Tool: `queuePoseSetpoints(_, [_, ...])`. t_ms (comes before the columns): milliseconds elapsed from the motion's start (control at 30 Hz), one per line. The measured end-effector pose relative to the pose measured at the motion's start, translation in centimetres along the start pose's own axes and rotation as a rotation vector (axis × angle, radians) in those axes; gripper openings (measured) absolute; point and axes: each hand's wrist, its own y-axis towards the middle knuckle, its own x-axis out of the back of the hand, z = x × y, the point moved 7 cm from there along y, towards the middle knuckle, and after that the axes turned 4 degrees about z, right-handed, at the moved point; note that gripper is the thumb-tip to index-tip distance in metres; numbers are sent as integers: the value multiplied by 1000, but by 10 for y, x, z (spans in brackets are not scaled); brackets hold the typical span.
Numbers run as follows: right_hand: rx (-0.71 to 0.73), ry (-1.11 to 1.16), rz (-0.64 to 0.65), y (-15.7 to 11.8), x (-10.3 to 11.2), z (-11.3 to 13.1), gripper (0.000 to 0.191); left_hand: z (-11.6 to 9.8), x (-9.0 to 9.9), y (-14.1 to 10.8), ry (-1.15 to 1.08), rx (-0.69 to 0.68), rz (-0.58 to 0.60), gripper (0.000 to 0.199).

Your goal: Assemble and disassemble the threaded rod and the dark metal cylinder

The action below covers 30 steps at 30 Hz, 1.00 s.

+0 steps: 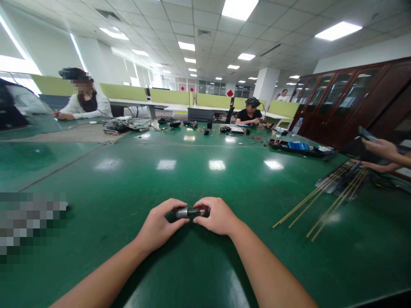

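Observation:
A small metal cylindrical part [182,213] with a dark, ribbed shaft lies sideways between my hands, just above the green table [192,179]. The fingers and thumb of my left hand [161,224] are closed round its silvery wide end. My right hand [218,217] pinches the thinner end at the right, where fingertips partly cover it. Whether the two ends are one piece or separate pieces cannot be made out.
Long thin yellowish rods [330,207] lie at the right, near another person's hands, one holding a phone [367,134]. Electronics [123,125] and a black tray with blue items [297,146] stand farther back. Two people sit across the table.

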Motion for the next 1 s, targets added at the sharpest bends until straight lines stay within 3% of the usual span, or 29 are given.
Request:
queuePoseSetpoints(233, [33,-48,-21,-1,3,7,28,-10,-1,0,-2,-38,16,22])
queuePoseSetpoints(1000, [84,-86,-32,-3,2,9,16,-8,-3,-2,-3,-25,38,22])
